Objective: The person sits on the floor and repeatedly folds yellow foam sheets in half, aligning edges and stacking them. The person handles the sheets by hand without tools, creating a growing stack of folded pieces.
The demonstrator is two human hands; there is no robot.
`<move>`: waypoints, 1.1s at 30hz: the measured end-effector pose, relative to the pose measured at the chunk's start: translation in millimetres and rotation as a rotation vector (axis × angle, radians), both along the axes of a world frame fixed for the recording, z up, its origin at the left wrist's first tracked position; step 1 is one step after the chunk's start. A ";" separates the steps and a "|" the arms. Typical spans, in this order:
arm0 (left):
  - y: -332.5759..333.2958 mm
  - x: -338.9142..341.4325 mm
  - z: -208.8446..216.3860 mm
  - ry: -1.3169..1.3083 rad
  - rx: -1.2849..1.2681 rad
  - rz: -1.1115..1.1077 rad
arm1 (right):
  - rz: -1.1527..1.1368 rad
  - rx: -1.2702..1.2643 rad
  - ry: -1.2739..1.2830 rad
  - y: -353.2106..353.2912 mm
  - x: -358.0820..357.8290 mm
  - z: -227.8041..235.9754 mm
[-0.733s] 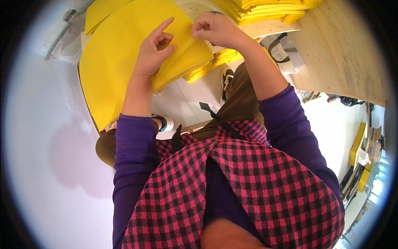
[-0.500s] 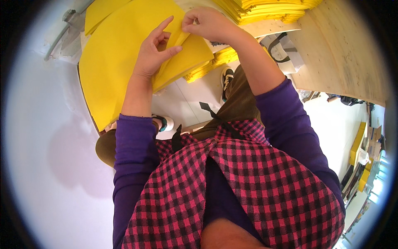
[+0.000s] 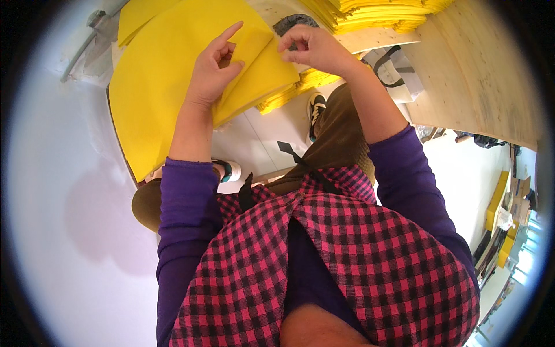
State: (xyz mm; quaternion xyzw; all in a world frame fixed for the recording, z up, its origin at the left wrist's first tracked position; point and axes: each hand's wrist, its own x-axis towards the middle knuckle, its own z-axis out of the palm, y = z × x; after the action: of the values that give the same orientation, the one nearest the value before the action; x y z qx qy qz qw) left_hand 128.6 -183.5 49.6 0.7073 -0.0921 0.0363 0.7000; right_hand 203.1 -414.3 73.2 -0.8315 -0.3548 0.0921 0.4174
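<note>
Large yellow sheets [image 3: 167, 75], smooth and soft-looking, spread in front of me, with a corner flap [image 3: 263, 75] lying folded at their right side. On the sheets, beside the fold, is my left hand [image 3: 213, 72]; its index finger points out, the others curl loosely, and thumb and fingers stay apart. My right hand [image 3: 317, 51] hovers just off the sheets' right edge. Its fingers are bent with a gap to the thumb, and nothing shows between them. Right behind that hand lies a dark grey object [image 3: 293, 24], whose kind I cannot make out.
A thick stack of yellow sheets [image 3: 384, 14] sits on a wooden board at the upper right. More yellow layers [image 3: 315, 80] show lower down. A plywood panel [image 3: 480, 69] rises at the right, near a white bag with dark handles [image 3: 396, 72]. A white wall [image 3: 69, 202] is at the left.
My right hand has let go of the fold and moved right, its fingers parting. The raised flap now lies flatter, and the dark grey object has come into view. My left hand has barely moved.
</note>
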 end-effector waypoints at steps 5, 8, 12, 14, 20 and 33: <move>0.7 -1.1 0.0 0.013 0.021 0.012 | 0.035 -0.036 0.022 -3.9 -5.6 -18.6; 1.4 -1.1 0.5 0.012 0.031 0.011 | 0.030 -0.041 0.065 0.3 -1.7 -20.9; 0.1 -1.2 1.6 0.015 0.004 0.004 | 0.027 -0.046 -0.019 1.6 -0.2 -22.8; -0.8 -1.2 2.4 0.022 -0.003 0.008 | 0.019 0.016 -0.094 0.1 1.0 -27.2; -0.3 -1.7 2.0 0.046 -0.013 0.021 | -0.329 0.050 -0.047 -18.1 36.8 -48.0; -2.4 -2.3 6.3 0.057 -0.014 0.030 | -0.501 -0.270 -0.095 -25.3 59.0 -93.6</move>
State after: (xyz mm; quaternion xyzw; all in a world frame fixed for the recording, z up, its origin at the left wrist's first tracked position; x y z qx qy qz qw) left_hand 126.3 -185.9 56.0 0.7045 -0.0613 0.0274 0.7065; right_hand 262.1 -439.5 -20.4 -0.9446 -0.1420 -0.0063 0.2957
